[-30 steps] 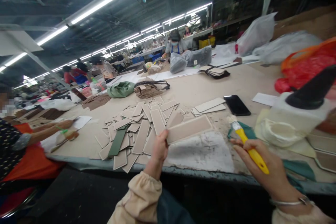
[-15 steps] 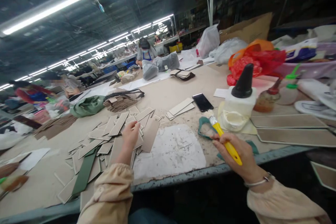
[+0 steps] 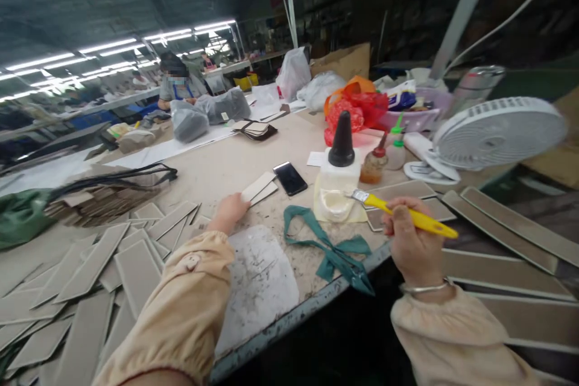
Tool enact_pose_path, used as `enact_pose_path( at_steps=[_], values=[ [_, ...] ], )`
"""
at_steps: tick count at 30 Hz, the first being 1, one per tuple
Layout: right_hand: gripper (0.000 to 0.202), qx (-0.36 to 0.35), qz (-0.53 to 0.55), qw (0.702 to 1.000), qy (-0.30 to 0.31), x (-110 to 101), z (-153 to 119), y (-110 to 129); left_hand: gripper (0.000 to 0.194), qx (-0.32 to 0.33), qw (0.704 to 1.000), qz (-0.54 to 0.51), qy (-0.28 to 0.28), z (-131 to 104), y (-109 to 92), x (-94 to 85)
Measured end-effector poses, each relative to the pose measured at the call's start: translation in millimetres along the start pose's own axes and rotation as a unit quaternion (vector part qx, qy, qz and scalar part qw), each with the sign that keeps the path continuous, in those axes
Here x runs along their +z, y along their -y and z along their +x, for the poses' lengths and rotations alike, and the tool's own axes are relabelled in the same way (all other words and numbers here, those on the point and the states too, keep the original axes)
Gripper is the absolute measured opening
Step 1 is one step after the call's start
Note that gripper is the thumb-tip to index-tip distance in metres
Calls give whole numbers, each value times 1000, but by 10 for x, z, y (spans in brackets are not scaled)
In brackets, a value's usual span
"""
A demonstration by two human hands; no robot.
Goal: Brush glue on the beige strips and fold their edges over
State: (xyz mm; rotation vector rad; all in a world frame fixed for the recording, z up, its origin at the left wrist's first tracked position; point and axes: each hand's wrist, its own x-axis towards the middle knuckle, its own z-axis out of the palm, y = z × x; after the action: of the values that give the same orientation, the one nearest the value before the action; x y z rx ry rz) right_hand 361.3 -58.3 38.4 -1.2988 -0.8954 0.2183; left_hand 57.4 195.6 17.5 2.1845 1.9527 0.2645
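Observation:
My right hand (image 3: 412,240) is closed around the yellow handle of a paintbrush (image 3: 409,214). The bristles lie at the wide mouth of a white glue pot (image 3: 348,175) with a black cone on top. My left hand (image 3: 231,212) is at the near end of some pale flat strips (image 3: 260,186), seemingly touching them; its fingertips are mostly hidden. Below it lies a stained white sheet (image 3: 266,265). Between the hands is a teal cloth band (image 3: 312,229), and a phone (image 3: 290,178) lies just beyond.
Piled beige panels (image 3: 90,265) cover the left side; more panels (image 3: 502,274) lie at right. A white fan (image 3: 493,132), squeeze bottles (image 3: 374,163) and red bags (image 3: 357,108) stand beyond the pot. The table edge (image 3: 298,313) runs close by. A co-worker (image 3: 176,81) sits farther back.
The view has swung right, bringing the fan in. My left hand has gone from the panel pile to the pale strips. The brush has moved from beside the pot to its mouth.

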Motion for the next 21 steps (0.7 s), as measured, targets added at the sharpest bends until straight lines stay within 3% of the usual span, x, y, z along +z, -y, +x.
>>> enact_pose_path(
  at_steps=[5,8,12,15,19,21],
  values=[
    [30,7,-75,995,61,36,46,-31,44,22,999,45,18,137,45,44],
    [30,-6,-143,983,112,124,60,-46,56,15,991,134,-9,200,112,37],
    [32,23,-187,972,139,230,109,-70,58,5,976,216,-15,93,104,-105],
    [30,51,-207,964,161,297,121,-100,67,62,976,210,24,-56,70,-250],
    [26,52,-208,959,185,361,115,-116,72,-17,983,182,35,-14,243,-263],
    [25,53,-209,959,184,365,113,-91,79,-24,993,111,19,97,415,-195]
  ],
)
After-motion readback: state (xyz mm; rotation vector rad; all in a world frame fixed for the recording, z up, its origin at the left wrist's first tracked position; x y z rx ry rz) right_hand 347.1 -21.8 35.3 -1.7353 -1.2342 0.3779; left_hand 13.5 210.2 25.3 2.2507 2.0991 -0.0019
